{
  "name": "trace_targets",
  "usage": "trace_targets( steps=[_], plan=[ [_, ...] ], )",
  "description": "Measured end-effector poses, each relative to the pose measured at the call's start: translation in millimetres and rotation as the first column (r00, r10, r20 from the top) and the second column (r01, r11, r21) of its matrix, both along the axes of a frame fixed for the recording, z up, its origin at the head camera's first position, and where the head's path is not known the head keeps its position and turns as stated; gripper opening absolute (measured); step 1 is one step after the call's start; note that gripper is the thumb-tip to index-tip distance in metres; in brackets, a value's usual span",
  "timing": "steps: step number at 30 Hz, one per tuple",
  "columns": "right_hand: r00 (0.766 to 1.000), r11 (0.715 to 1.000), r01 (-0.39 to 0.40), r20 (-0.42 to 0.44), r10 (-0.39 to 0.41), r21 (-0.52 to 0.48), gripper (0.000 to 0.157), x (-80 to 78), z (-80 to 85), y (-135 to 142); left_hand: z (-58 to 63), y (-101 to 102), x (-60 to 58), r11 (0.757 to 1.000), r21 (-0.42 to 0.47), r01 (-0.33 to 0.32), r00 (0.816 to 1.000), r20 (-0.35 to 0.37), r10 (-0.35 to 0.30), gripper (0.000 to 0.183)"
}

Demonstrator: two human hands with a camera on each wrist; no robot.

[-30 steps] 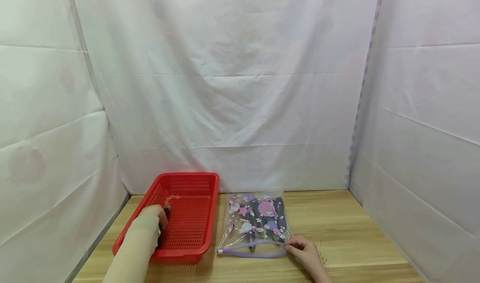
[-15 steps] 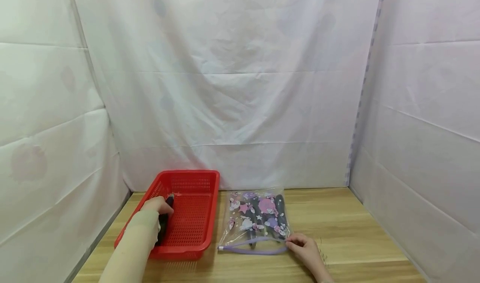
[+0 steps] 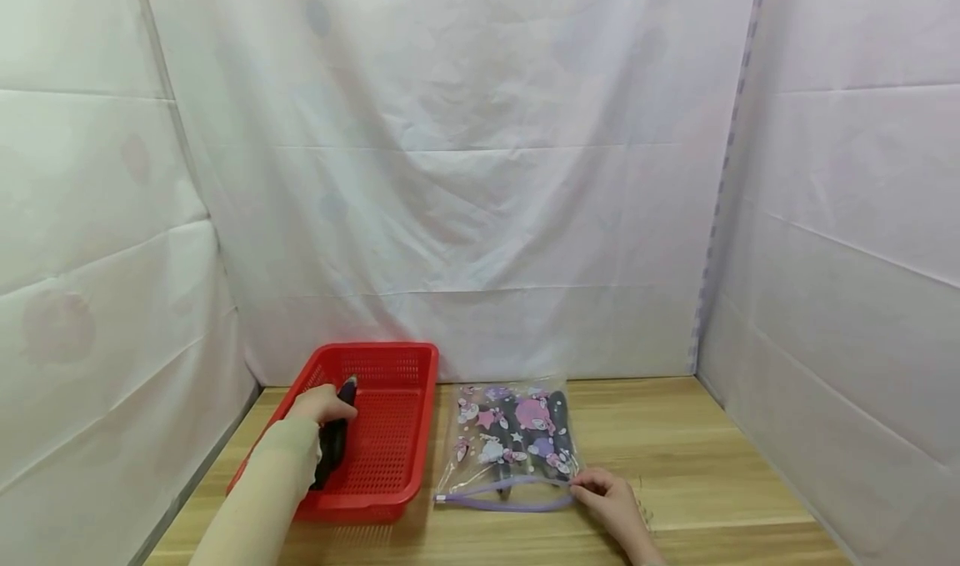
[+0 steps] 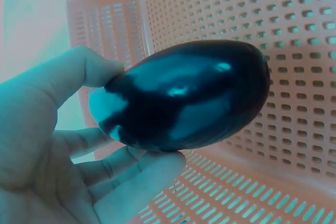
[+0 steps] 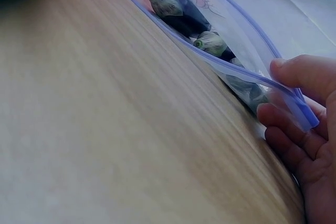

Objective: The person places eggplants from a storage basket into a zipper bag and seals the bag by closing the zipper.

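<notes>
- Inside the red basket (image 3: 414, 474), the left grip (image 3: 322, 403) holds a dark eggplant (image 4: 186, 98), thumb across its pale stem end and fingers beneath; whether its far end touches the basket floor I cannot tell.
- Right of the basket, a purple-rimmed clear bag (image 3: 517, 510) with printed figures lies on the worktop (image 3: 720, 483), mouth parted toward the person.
- At the mouth's right corner, the right grip (image 3: 611, 499) pinches the rim between thumb and fingers.
- Within the bag, other eggplants (image 5: 178, 11) lie side by side.
</notes>
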State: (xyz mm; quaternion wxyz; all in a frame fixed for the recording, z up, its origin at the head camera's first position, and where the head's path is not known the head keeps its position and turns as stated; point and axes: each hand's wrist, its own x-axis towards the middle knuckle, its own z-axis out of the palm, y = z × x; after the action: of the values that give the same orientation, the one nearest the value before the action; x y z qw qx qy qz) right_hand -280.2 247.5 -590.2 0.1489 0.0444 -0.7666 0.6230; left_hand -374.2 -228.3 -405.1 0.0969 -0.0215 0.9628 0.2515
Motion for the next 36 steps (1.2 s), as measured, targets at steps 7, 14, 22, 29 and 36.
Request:
trace_targets(
  steps=[7,14,22,29,36],
  plan=[
    [1.000,1.000,-0.009,-0.013,0.009,-0.006,0.015,2.1,1.0,-2,-3.4,1,0.3,0.999,0.044,-0.009,1.000,0.022,0.008,0.038],
    [1.000,1.000,-0.006,0.013,0.006,0.009,0.011,1.3,0.2,-2,-0.2,1,0.5,0.999,0.047,-0.001,1.000,0.027,-0.001,0.036],
    [1.000,1.000,-0.003,0.005,0.003,0.004,0.011,1.9,-0.9,-2,6.0,4,1.8,0.996,0.084,0.007,1.000,0.025,-0.009,0.031],
    [1.000,1.000,0.003,-0.002,-0.003,0.007,0.011,4.4,0.6,-3,13.0,11,6.7,0.991,0.125,0.035,0.999,0.018,-0.038,0.031],
    [0.999,1.000,0.007,0.037,-0.007,0.026,0.010,1.7,3.6,-1,20.8,18,8.2,0.988,0.129,0.084,0.996,-0.002,-0.085,0.058]
  ],
)
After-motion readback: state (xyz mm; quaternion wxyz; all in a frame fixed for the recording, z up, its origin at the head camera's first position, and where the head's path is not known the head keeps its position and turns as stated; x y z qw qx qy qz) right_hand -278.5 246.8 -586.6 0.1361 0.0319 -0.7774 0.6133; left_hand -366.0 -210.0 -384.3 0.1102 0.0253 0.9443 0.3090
